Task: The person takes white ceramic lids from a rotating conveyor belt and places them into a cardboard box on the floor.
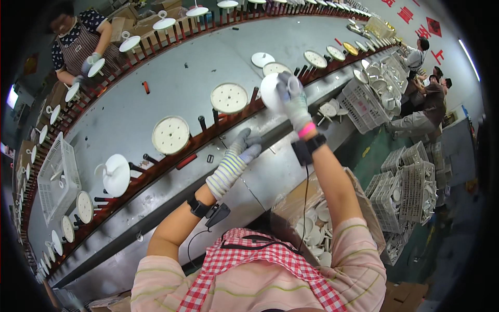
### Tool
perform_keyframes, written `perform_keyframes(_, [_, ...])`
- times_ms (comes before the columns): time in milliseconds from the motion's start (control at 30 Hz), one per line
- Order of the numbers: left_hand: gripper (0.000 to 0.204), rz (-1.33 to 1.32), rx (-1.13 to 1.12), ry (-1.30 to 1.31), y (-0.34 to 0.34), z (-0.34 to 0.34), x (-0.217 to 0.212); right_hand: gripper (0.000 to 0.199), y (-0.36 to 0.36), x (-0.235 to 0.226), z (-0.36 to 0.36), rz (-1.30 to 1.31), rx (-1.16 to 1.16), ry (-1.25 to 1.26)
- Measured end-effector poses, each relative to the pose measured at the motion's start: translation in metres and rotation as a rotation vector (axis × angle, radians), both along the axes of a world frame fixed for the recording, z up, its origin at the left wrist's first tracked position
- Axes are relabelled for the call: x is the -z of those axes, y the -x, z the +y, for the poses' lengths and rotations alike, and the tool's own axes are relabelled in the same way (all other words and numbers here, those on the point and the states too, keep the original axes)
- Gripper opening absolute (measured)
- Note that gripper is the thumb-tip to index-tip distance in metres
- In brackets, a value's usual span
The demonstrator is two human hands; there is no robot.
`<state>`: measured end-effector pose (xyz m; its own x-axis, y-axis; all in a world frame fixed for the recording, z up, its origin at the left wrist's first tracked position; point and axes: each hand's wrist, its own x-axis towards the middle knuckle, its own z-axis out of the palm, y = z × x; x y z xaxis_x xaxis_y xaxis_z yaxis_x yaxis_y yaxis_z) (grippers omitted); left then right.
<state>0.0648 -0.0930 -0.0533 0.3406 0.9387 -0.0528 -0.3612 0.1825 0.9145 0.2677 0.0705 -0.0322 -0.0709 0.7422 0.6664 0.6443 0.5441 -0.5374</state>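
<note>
My right hand [294,103], in a grey-and-white glove, is closed on a white disc [270,93] with a ring-shaped handle, above the near edge of the conveyor. Slight blur softens the disc's edge. Over the metal ledge, my gloved left hand [237,160] is held with its fingers apart and nothing in them. Beyond it on the dark pegs of the belt [202,136] lie white discs with small holes, one at the middle [229,98] and another further left [171,135]. A white disc with a hook [116,175] stands tilted at the left.
An open box [340,208] of white parts stands by my right side. White crates [364,104] full of parts are at the right, with more stacked crates [403,192] below. Another white basket [58,177] sits at the left. A co-worker [83,47] handles discs across the conveyor.
</note>
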Motion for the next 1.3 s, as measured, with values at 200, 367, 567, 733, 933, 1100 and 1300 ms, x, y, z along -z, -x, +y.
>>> perform_keyframes(200, [0.067,0.146,0.09,-0.096,0.01,0.033,-0.028,0.047,0.012,-0.007,0.09,-0.379,0.353,0.308])
perform_keyframes(367, [0.056,0.501,-0.245,-0.336,-0.017,0.142,-0.048,0.047,0.041,-0.025,0.072,-0.715,0.3,0.416])
perform_keyframes(567, [0.064,1.016,-0.154,-0.618,-0.002,0.262,-0.017,0.041,0.053,0.012,0.058,-0.334,-0.026,0.142])
perform_keyframes(733, [0.052,1.544,-0.027,-0.534,0.04,0.289,-0.006,0.03,0.102,-0.013,0.055,-0.096,-0.078,0.455])
perform_keyframes(933, [0.035,1.779,0.066,-0.53,0.113,0.279,0.04,0.039,0.159,-0.023,0.07,-0.375,-0.083,0.76])
perform_keyframes(1100, [0.016,1.466,-0.393,-0.996,0.155,0.26,0.042,0.039,0.178,-0.028,0.063,-0.173,-0.101,0.715])
perform_keyframes(1300, [0.014,1.187,-0.482,-0.444,0.177,0.209,0.029,0.032,0.163,0.01,-0.053,-0.118,-0.06,0.042])
